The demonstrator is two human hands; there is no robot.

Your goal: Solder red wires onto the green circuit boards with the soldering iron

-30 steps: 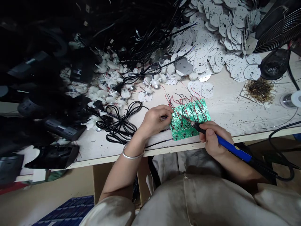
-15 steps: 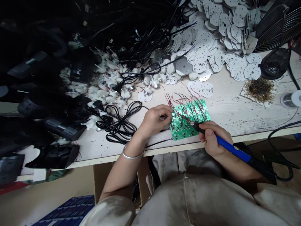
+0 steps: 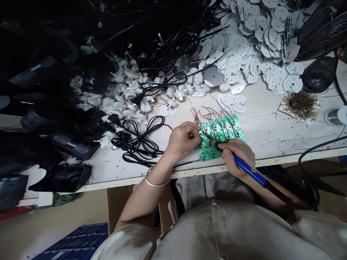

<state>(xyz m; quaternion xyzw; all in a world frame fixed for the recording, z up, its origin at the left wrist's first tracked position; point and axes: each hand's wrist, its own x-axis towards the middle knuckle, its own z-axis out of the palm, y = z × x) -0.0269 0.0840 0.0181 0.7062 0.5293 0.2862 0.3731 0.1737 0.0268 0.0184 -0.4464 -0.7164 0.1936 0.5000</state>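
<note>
The person's left hand [image 3: 183, 141] rests just beside the left edge of a green circuit board [image 3: 214, 150], its fingers [image 3: 193, 129] curled together and pinching something small and dark that is too hidden to identify. The right hand [image 3: 238, 157] grips a blue-handled soldering iron [image 3: 245, 167], fingers closed around its black grip with the thumb on top, and the iron's thin tip reaches over the board among the red and black wires [image 3: 214, 121] that rise from it. The board lies flat near the front edge of a speckled white workbench [image 3: 267, 137], and the right hand hides its lower right part. A silver bangle [image 3: 158, 178] circles the left wrist. Left of the hands lie coiled black cables [image 3: 139, 142], then a heap of white motor housings [image 3: 130, 104], with bulky black plugs [image 3: 73, 146] beyond. Ahead, perforated metal plates [image 3: 238, 47] are piled high, and two loose ones [image 3: 233, 103] sit just past the board. To the right are a wire-guarded fan [image 3: 325, 32], a scatter of dark debris on a pale tile [image 3: 300, 104] and a solder spool [image 3: 338, 115].
</note>
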